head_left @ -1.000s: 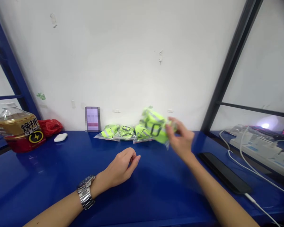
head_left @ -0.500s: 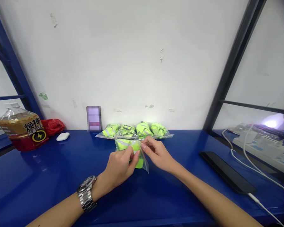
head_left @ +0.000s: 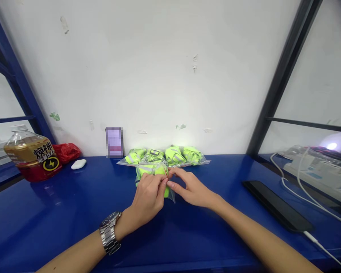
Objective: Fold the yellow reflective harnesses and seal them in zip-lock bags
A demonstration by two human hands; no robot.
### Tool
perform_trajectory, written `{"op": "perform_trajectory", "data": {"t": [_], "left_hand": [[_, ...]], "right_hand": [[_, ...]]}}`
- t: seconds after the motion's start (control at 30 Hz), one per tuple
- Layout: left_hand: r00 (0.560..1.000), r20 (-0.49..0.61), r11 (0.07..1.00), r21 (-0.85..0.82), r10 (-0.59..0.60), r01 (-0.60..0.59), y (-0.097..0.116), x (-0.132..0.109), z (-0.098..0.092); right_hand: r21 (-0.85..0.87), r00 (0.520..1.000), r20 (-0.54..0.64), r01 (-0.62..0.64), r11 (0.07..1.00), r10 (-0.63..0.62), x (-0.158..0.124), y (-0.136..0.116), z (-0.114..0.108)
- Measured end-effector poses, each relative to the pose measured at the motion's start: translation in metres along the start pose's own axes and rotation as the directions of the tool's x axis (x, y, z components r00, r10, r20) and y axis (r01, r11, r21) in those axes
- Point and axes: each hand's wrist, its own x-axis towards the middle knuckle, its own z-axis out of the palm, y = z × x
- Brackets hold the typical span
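A clear zip bag [head_left: 150, 169] with folded fluorescent yellow fabric and pale reflective strips inside stands in front of me. My left hand [head_left: 150, 191], with a metal watch on its wrist, pinches the bag's edge between thumb and bent fingers. On the right side of that edge, my right hand [head_left: 189, 186] is closed, thumb and forefinger on the plastic close to the left fingertips. A thin red line shows on the bag between the two hands. Both hands cover much of the bag's lower front.
Several similar bags of yellow fabric [head_left: 174, 155] lie in a row against the wall. Leftward are a propped phone [head_left: 114, 142], a white case [head_left: 78, 164], a red plastic bag [head_left: 68, 151] and a big drink bottle [head_left: 31, 153]. A black phone [head_left: 277, 204] charges at right beside power strips [head_left: 318, 174].
My left hand has moved slightly up and right along the bag, and the fingertips of both hands are now closer together. The red line on the edge has come into view.
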Motion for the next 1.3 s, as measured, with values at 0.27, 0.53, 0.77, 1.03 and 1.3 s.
{"op": "perform_trajectory", "data": {"t": [0.27, 0.53, 0.77, 1.03, 1.3], "left_hand": [[0.997, -0.032, 0.994, 0.084, 0.068, -0.065, -0.004, 0.002, 0.004], [0.958, -0.173, 0.972, 0.075, 0.230, -0.221, -0.007, 0.000, -0.005], [0.978, -0.176, 0.979, 0.151, -0.112, 0.139, -0.029, 0.008, -0.008], [0.666, -0.046, 0.662, -0.175, -0.745, 0.729, -0.075, 0.008, 0.009], [0.714, 0.044, 0.550, -0.606, -0.699, 0.575, -0.065, 0.005, 0.015]], "right_hand": [[-0.480, 0.995, 0.003, 0.086, 0.873, -0.097, 0.001, 0.001, 0.003], [-0.543, 0.918, -0.364, -0.345, 0.766, 0.156, 0.000, 0.017, -0.007], [-0.338, 0.915, -0.403, -0.151, 0.929, 0.003, -0.003, 0.022, 0.001], [-0.212, 0.946, -0.249, -0.263, 0.941, 0.208, 0.000, 0.033, -0.001], [0.396, 0.969, 0.025, -0.237, 0.887, 0.247, -0.003, 0.019, 0.010]]}}
